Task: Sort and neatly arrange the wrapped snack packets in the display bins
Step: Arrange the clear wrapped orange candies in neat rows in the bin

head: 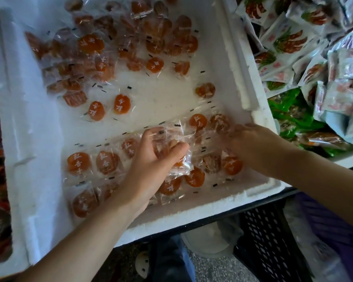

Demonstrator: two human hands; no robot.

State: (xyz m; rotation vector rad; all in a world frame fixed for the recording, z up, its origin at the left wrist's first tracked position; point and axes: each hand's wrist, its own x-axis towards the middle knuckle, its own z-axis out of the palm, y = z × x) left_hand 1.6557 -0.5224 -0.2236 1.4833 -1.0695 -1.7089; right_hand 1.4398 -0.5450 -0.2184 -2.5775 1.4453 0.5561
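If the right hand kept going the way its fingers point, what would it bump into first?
The right hand is blurred, but it would probably meet the orange snack packet just ahead of it in the white foam bin first.

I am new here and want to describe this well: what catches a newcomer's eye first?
The white foam bin fills the view, its orange snack packets heaped at the far side and laid in rows near the person. At the centre the left hand grips a few packets, with the right hand beside it over the near right rows. Green-and-white packets pile up at upper right.
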